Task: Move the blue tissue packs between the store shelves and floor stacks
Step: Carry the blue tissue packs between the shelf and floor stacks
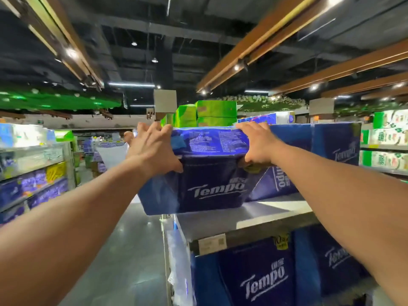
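The left hand (pixel 152 149) covered the upper left corner of the blue tissue pack (pixel 198 173), and its fingertips were hidden behind the pack's top. The small print on the top face was blurred and unreadable. The lower-shelf packs (pixel 260 277) were cut off by the bottom edge.

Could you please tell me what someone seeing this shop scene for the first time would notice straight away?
The eye goes first to the large dark blue plastic-wrapped Tempo tissue pack at centre, gripped at its top corners by the left hand and right hand and overhanging the grey top shelf. Behind it sit bright green tissue boxes, and more blue Tempo packs fill the shelf below.
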`<state>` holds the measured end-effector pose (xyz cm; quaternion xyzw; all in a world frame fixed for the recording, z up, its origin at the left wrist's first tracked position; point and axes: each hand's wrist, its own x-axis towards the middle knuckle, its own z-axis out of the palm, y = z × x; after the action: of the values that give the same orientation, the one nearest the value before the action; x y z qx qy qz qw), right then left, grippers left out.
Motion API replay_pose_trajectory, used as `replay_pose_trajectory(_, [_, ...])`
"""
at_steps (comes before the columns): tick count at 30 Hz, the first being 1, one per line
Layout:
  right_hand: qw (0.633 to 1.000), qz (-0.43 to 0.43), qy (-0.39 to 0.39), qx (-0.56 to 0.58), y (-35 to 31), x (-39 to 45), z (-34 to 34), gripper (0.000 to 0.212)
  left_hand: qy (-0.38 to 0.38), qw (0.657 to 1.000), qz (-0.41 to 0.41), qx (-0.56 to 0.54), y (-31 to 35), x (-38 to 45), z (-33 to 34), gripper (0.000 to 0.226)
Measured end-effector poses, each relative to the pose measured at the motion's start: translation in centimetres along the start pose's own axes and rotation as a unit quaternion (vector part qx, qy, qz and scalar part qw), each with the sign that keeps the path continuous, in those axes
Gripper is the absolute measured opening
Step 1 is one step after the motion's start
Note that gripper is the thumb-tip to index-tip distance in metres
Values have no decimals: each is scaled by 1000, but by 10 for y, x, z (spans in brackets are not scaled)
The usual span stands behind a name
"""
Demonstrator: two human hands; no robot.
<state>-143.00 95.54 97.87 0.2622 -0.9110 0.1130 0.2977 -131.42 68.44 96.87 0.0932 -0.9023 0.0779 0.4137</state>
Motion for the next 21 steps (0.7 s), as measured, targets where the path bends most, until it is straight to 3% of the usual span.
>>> replay_pose_trajectory(9, [995, -32, -74, 64, 41, 116, 16, 115, -118, 992, -34, 37, 16, 97, 31, 98])
replay_pose_trajectory(13, [989, -59, -111, 81, 50, 160, 28, 91, -86, 992, -34, 89, 13, 130, 41, 107])
replay_pose_trajectory(16, [993, -86, -84, -9, 45, 182, 58, 82, -116, 984, -88, 103, 15, 137, 67, 101])
replay_pose_trajectory(21, [991, -108, -52, -52, 56, 210, 91, 98, -106, 980, -110, 130, 24, 148, 113, 142])
